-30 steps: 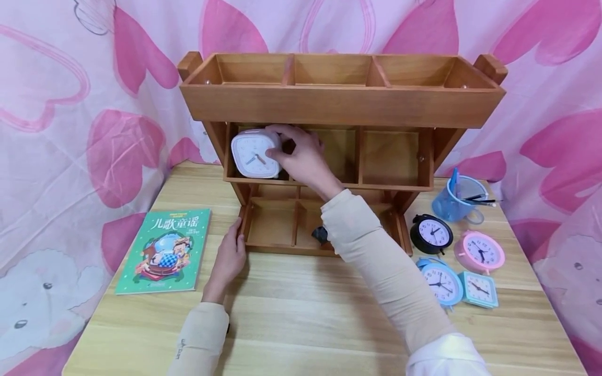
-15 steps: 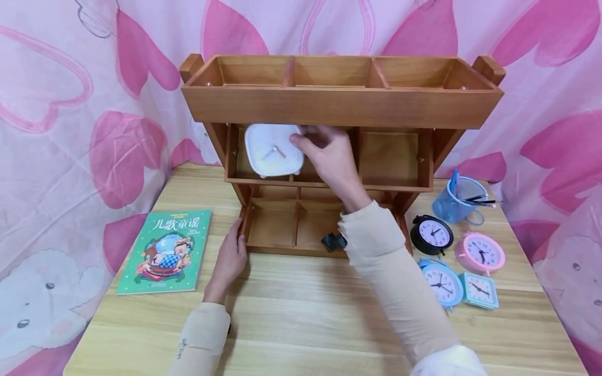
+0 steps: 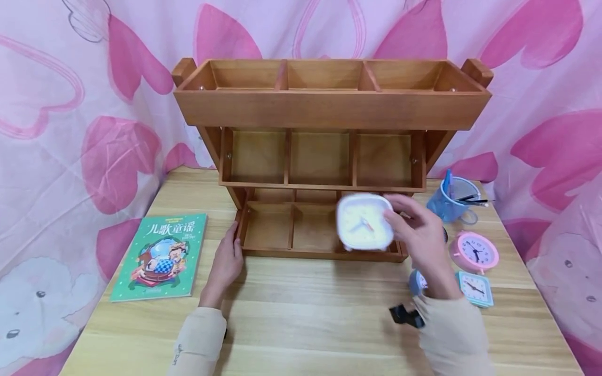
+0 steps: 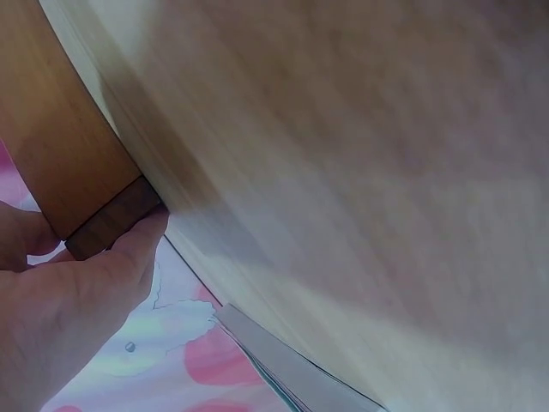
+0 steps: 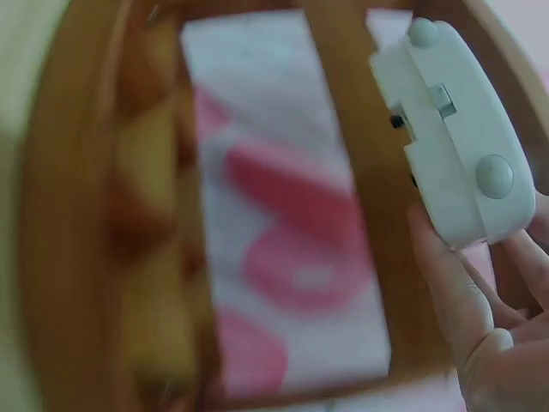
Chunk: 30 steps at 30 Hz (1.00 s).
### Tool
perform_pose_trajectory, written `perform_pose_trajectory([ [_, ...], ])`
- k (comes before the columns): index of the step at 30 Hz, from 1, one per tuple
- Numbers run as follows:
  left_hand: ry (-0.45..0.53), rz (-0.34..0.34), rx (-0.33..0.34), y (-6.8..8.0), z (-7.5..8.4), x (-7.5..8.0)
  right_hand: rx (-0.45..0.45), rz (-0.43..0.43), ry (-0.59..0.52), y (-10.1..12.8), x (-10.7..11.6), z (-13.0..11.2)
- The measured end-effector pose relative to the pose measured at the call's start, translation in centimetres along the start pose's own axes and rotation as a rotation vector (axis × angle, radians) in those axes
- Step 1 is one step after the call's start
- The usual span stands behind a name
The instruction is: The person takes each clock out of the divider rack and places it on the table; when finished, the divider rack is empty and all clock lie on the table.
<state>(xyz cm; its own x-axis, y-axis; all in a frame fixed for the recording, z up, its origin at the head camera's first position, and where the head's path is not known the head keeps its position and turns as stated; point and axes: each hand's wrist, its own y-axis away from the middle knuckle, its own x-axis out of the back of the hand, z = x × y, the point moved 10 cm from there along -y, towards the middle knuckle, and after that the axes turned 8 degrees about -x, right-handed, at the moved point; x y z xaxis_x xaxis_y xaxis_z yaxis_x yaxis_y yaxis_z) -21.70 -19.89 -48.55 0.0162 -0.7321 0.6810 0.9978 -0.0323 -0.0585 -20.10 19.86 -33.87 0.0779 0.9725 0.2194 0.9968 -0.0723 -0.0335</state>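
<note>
A white square alarm clock (image 3: pixel 366 222) is in my right hand (image 3: pixel 420 240), pinched by its right side between thumb and fingers. It hangs in the air before the lower right part of the wooden shelf rack (image 3: pixel 329 110), its dial blurred. From the right wrist view, the clock's underside (image 5: pixel 463 129) shows two round feet and small switches. My left hand (image 3: pixel 227 263) grips the lower left corner of the rack; in the left wrist view thumb and fingers (image 4: pixel 133 257) lie on either side of the wood's end.
At the right stand a pink clock (image 3: pixel 476 251), a mint square clock (image 3: pixel 474 288), a blue clock (image 3: pixel 417 283) mostly behind my right arm, and a blue pen cup (image 3: pixel 452 201). A green book (image 3: pixel 160 256) lies left. A black strap end (image 3: pixel 406 316) sticks out from my right wrist.
My right hand has lifted the white clock out of the middle tier's left compartment and carried it right and down, towards me. The left hand stays at the rack's corner.
</note>
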Motion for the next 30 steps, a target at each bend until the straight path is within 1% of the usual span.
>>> perform_pose_trajectory([
  [2,-0.004,0.004,-0.004,0.0,0.1,0.2,-0.073,0.056,0.067,1.6,2.6,2.4],
  [5,-0.009,0.007,-0.004,-0.1,0.2,0.3,-0.167,0.126,0.112,4.5,6.2,5.8],
  [7,-0.009,0.008,-0.007,-0.1,0.3,0.4,-0.234,0.160,0.055,6.6,8.5,8.1],
  [10,-0.014,0.007,-0.007,-0.2,0.3,0.4,-0.312,0.221,-0.054,9.6,11.8,11.3],
  [12,-0.018,0.009,-0.005,-0.2,0.3,0.5,-0.359,0.255,-0.126,11.2,13.7,13.3],
  [14,-0.021,0.007,0.001,-0.2,0.2,0.6,-0.394,0.308,-0.159,12.6,15.5,15.1],
  [16,-0.020,0.001,0.008,-0.2,0.2,0.6,-0.469,0.362,-0.162,13.7,17.3,16.8],
  [18,-0.018,-0.009,0.015,-0.1,0.2,0.6,-0.569,0.396,-0.089,14.6,19.0,18.4],
  [20,-0.015,-0.016,0.018,-0.1,0.2,0.5,-0.664,0.396,0.011,15.3,20.3,19.8],
  [21,-0.015,-0.018,0.017,-0.1,0.2,0.4,-0.702,0.383,0.045,15.5,20.7,20.4],
  [22,-0.013,-0.017,0.017,-0.1,0.2,0.4,-0.720,0.363,0.068,15.6,21.1,21.0],
  [23,-0.012,-0.018,0.019,-0.2,0.2,0.3,-0.719,0.341,0.079,15.7,21.2,21.5],
  [24,-0.010,-0.015,0.017,-0.2,0.2,0.3,-0.714,0.330,0.058,15.7,21.3,21.9],
  [28,-0.011,-0.013,0.019,-0.3,0.2,0.0,-0.745,0.318,0.017,16.0,21.4,23.5],
  [29,-0.014,-0.013,0.018,-0.3,0.2,0.0,-0.752,0.318,0.015,16.0,21.3,23.7],
  [30,-0.016,-0.012,0.018,-0.3,0.2,0.0,-0.771,0.328,0.044,16.1,21.4,23.9],
])
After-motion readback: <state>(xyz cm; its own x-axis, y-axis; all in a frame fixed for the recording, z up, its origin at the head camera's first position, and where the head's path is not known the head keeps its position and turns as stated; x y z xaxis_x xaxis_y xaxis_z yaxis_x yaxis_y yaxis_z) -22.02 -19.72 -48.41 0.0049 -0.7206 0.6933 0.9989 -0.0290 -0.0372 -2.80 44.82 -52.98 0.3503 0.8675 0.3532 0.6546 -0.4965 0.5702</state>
